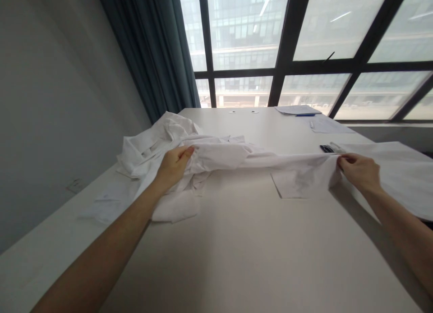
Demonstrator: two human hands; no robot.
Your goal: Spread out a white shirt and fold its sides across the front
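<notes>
left edge: a thin, pale sheet point(106, 204) lies flat beside the worktop's point(216, 259) left edge, outside the hands' reach of cloth; from here i can't tell paper from plastic.
heap: rumpled white cloth point(162, 135) piles toward the far left corner, probably as slack; one piece or several, i can't say.
left hand: the left hand point(174, 166) is closed on the fabric at the heap's near side, thumb on top, apparently as an anchor against the other hand's pull.
stretched cloth: the white length point(223, 157) runs between the hands across the worktop's middle, drawn fairly straight because it is held at both ends.
flap: a squared flap point(294, 184) droops toward the near edge, seemingly by its own weight, since nothing grips its lower corner.
far right corner: papers point(297, 109) and a blue pen point(305, 115) sit well apart from the cloth, which leaves the middle for it.
right hand: the right hand point(361, 171) pinches the cloth's end between thumb and fingers, likely for tension; a small dark item point(326, 149) lies just beyond.
right edge: another white sheet point(399, 173) spreads along it, untouched.
</notes>
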